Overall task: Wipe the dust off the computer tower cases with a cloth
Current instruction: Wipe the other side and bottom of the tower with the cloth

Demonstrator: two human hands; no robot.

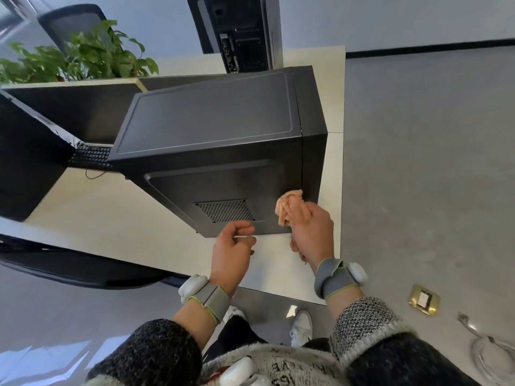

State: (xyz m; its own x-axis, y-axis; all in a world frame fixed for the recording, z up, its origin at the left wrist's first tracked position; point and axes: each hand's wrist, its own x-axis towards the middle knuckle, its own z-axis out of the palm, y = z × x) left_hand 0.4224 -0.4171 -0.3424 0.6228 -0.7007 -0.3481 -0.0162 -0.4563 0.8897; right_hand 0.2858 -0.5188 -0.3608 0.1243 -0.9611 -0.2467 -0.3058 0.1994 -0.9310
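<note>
Against case (211,151): cloth (289,207) in right hand (312,232).

The tower case (211,129) is matte black, with a dotted grid of vent holes, and the cloth (289,207) is peach-pink. The desk (106,207) is cream, the floor (418,162) plain grey, the plant (83,57) green, and the sleeves (362,319) a black-and-white speckled knit.

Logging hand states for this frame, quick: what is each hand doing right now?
Left hand: fingers loosely curled, holding nothing.
Right hand: grips the cloth at the tower case side panel.
</note>
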